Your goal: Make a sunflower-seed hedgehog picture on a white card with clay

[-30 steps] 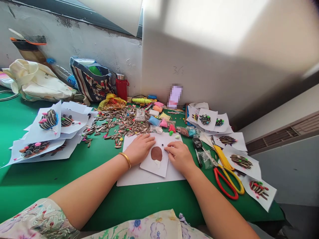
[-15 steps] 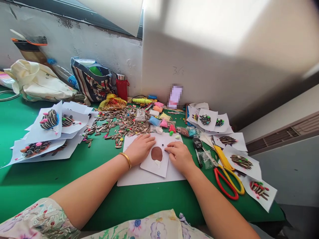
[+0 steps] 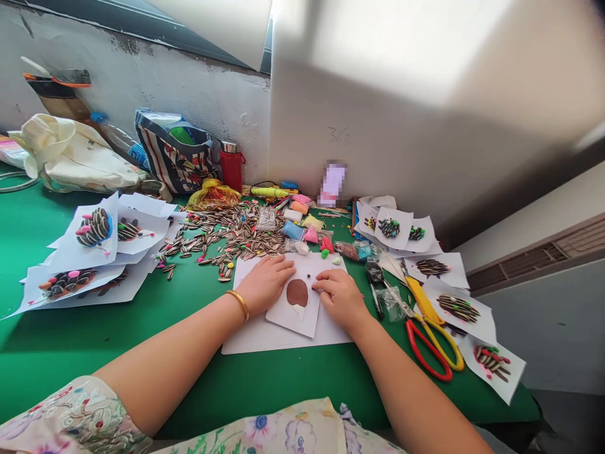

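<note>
My left hand (image 3: 268, 285) lies flat, fingers stretched, on the left edge of a small white card (image 3: 288, 320). A smooth brown clay oval (image 3: 297, 294) sits on the card, with a small white clay triangle (image 3: 297, 309) at its lower end. Above the oval is a tiny dark ball (image 3: 309, 275). My right hand (image 3: 341, 296) is at the card's right edge, its fingertips closed around a small dark bit (image 3: 313, 287), too small to name surely. Beneath the card lies a larger white sheet (image 3: 241, 343).
Sunflower seeds (image 3: 255, 236) are heaped behind the card, beside coloured clay packets (image 3: 293, 230). Right of my hand lie a black marker (image 3: 377, 299) and red-yellow scissors (image 3: 432, 353). Seed-decorated cards lie left (image 3: 106, 252) and right (image 3: 491, 362). A red bottle (image 3: 231, 167) stands behind.
</note>
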`<state>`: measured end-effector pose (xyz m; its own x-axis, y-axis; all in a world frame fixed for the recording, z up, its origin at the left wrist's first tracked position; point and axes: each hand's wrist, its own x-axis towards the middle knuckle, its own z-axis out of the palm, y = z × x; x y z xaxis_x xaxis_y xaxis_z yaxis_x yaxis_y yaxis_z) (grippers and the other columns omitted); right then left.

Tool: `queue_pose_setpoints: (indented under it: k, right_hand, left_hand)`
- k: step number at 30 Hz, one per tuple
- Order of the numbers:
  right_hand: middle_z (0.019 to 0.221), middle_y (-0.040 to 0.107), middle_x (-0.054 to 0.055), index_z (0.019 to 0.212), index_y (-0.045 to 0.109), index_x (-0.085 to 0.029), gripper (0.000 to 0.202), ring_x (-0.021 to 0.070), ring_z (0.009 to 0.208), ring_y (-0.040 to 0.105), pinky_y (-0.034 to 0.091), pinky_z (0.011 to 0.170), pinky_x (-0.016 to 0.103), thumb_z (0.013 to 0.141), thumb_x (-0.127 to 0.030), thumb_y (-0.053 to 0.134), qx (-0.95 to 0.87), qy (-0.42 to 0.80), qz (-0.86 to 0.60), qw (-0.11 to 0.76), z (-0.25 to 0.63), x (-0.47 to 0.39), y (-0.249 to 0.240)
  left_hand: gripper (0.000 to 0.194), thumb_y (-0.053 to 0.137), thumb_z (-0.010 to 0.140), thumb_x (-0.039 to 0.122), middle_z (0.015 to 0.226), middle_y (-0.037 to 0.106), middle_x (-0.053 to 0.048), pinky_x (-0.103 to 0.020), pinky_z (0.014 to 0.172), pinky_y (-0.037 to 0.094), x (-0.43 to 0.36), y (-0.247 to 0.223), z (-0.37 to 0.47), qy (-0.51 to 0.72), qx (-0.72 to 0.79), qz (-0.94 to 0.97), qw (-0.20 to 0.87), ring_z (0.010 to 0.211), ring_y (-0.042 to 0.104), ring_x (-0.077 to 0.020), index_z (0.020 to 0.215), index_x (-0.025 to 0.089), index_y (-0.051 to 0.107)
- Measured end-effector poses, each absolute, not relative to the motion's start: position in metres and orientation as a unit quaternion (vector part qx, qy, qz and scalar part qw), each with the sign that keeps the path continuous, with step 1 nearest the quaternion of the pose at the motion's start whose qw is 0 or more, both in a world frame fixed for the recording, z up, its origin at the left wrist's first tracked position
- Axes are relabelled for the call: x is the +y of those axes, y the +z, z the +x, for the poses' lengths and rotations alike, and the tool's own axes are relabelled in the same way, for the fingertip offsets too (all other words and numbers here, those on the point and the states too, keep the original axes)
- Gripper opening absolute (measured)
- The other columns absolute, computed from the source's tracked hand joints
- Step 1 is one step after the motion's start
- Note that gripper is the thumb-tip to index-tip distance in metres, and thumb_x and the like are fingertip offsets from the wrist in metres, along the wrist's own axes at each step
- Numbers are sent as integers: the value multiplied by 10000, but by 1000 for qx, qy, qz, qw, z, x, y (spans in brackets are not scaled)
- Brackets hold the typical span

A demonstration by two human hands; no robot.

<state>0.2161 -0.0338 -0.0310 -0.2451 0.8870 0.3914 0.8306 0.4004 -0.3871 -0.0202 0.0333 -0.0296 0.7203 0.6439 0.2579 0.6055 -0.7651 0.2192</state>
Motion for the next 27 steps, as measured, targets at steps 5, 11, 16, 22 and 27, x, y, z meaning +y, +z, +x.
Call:
queue_pose_setpoints:
  k: [5, 11, 16, 22, 27]
  right_hand:
    - [1054, 700, 55, 942, 768, -238, 357, 233, 1041, 589, 461, 942, 427, 786, -25, 529, -787, 53, -543, 289, 216, -34, -30]
    - [1039, 705, 55, 977, 756, -241, 368, 234, 1026, 592, 466, 934, 419, 789, -23, 527, -786, 59, -544, 288, 215, -34, -30]
    - [1030, 704, 58, 988, 747, -240, 290, 230, 1012, 599, 470, 924, 410, 841, -79, 555, -783, 59, -550, 283, 213, -34, -28]
    - [1002, 704, 60, 992, 734, -247, 168, 232, 990, 602, 472, 897, 397, 878, -187, 626, -782, 66, -554, 278, 213, -30, -29]
    - [973, 701, 49, 908, 725, -242, 110, 227, 976, 601, 463, 889, 388, 876, -178, 641, -774, 77, -562, 283, 212, -26, -29]
  left_hand:
    - [385, 385, 999, 210, 1411, 578, -51, -517, 1130, 351, 33, -30, -20, 154, 339, 926, 58, 1353, 461, -277, 1314, 232, 604]
    - [385, 400, 988, 196, 1397, 589, -64, -507, 1129, 358, 33, -29, -20, 159, 338, 925, 62, 1350, 467, -267, 1312, 231, 606]
    - [379, 419, 982, 191, 1386, 597, -67, -502, 1122, 368, 33, -27, -20, 159, 335, 926, 66, 1341, 477, -263, 1308, 229, 608]
    - [373, 423, 987, 204, 1387, 596, -67, -503, 1128, 366, 32, -27, -20, 167, 338, 924, 68, 1344, 475, -259, 1303, 245, 617]
    - [379, 404, 994, 200, 1398, 588, -60, -524, 1129, 363, 32, -27, -20, 156, 345, 924, 62, 1353, 466, -273, 1308, 242, 613]
